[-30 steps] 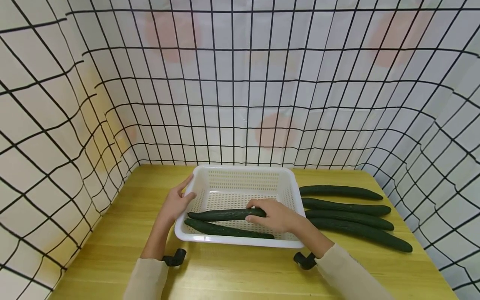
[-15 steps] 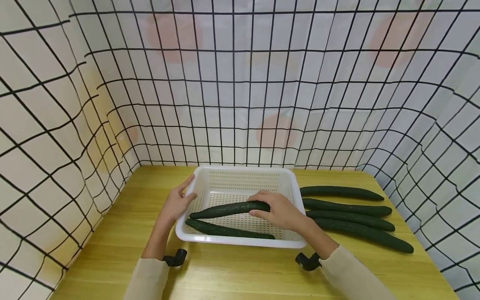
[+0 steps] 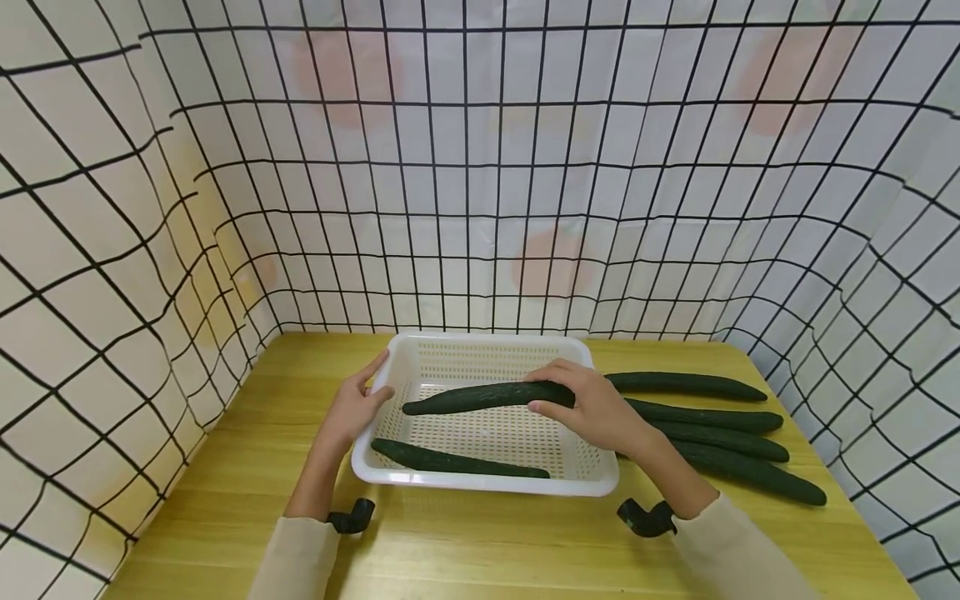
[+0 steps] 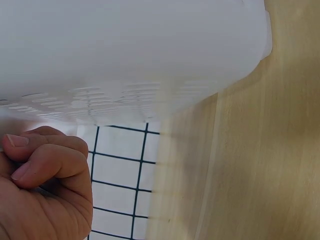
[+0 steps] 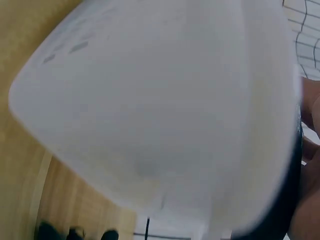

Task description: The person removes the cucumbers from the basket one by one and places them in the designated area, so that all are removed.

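Note:
A white perforated plastic basket (image 3: 487, 484) stands on the table in the head view. Its left rim is gripped by my left hand (image 3: 354, 408), thumb over the edge and fingers along the outside. In the left wrist view that hand (image 4: 50, 185) shows curled fingers beside the basket wall (image 4: 125, 55). My right hand (image 3: 588, 406) holds a dark green cucumber (image 3: 480, 397) by its right end, over the basket's middle. Another cucumber (image 3: 457, 460) lies inside along the near wall. The right wrist view is mostly basket wall (image 5: 150, 100), with part of my right hand (image 5: 311, 110) at the edge.
To the basket's right, several cucumbers (image 3: 742, 471) lie roughly side by side on the wooden table (image 3: 465, 542). Black wire grid panels (image 3: 480, 211) rise at the back and both sides, with pale sheeting behind them.
My right hand has raised the cucumber off the basket floor and carried it right and away from me. The left hand stays on the rim.

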Motion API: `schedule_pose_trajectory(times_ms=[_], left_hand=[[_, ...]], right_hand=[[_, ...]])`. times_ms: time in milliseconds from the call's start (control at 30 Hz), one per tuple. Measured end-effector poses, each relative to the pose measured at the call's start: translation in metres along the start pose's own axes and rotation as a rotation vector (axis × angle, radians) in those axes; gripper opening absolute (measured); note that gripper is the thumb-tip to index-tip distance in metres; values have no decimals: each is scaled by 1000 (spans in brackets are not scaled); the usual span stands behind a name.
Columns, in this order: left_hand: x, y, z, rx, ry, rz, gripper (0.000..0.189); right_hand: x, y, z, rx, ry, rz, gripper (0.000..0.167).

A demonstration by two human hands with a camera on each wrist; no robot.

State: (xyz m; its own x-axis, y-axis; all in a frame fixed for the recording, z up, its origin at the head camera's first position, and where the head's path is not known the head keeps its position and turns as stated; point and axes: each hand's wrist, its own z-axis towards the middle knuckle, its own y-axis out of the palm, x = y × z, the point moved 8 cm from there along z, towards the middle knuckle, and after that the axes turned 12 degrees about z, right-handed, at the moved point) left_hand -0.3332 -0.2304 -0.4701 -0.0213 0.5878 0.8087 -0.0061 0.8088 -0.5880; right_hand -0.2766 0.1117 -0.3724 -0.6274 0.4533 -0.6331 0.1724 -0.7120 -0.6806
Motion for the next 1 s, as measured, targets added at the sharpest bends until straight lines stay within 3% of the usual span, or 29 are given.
schedule_pose_trajectory(times_ms=[633,1000], left_hand=[[1,2,-4,-27,2,-45,69],[2,2,-5,-44,15,-48,68]], right_hand=[[48,-52,-57,92,67,-51,36],[71,-81,-95,136,188,-66,37]])
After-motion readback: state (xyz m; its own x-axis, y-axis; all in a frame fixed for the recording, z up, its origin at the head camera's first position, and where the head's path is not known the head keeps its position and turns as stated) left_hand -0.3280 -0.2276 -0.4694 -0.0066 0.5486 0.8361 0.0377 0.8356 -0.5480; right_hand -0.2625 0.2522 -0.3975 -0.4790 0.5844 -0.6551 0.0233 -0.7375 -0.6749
